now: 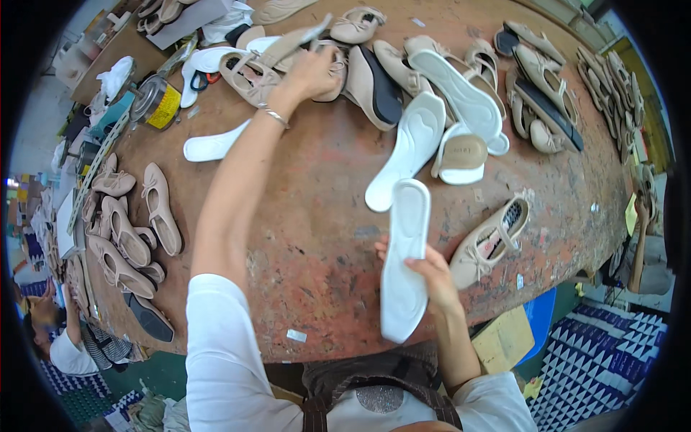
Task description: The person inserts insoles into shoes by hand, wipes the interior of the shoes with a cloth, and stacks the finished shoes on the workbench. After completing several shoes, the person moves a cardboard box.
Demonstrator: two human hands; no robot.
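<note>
My right hand holds a white shoe insole upright near the front of the table, thumb across its face. My left arm reaches to the far pile, where my left hand is closed among beige shoes, its fingers partly hidden. A blurred beige sole-shaped piece lies against that hand, and whether it is gripped is unclear. Beside the hand is a beige strap shoe. A single beige shoe with a bow rests right of the held insole. Other white insoles lie just beyond it.
Several beige flats stand along the left side of the worn wooden table. More shoes are heaped at the far right. A round metal container with a yellow label stands at the back left. Another person sits at the left edge.
</note>
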